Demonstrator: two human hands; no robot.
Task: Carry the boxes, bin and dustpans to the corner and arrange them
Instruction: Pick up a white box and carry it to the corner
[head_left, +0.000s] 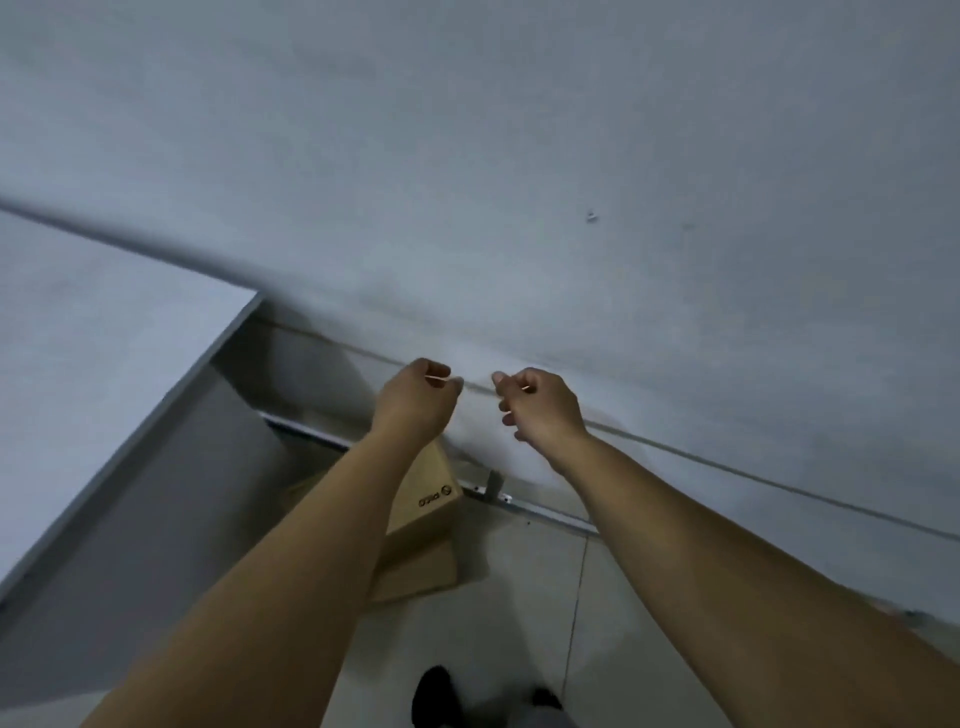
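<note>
The grey wall (519, 156) filled most of the view. Against its foot, in the corner beside a grey panel (104, 415), cardboard boxes (426, 499) lay stacked on the floor (519, 597). No bin or dustpans showed. Above the boxes, near the wall, the left hand (415, 400) and right hand (540, 410) hung with fingers curled, each seemingly pinching something thin; what, I couldn't tell. Squaring the boxes flush to the wall would serve best.

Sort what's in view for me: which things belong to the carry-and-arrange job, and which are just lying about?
Job things:
cardboard boxes, stacked on the floor by the wall
left hand, right hand, fingers curled, apparently empty

Just there:
grey panel at left
metal floor rail
black shoes
</note>
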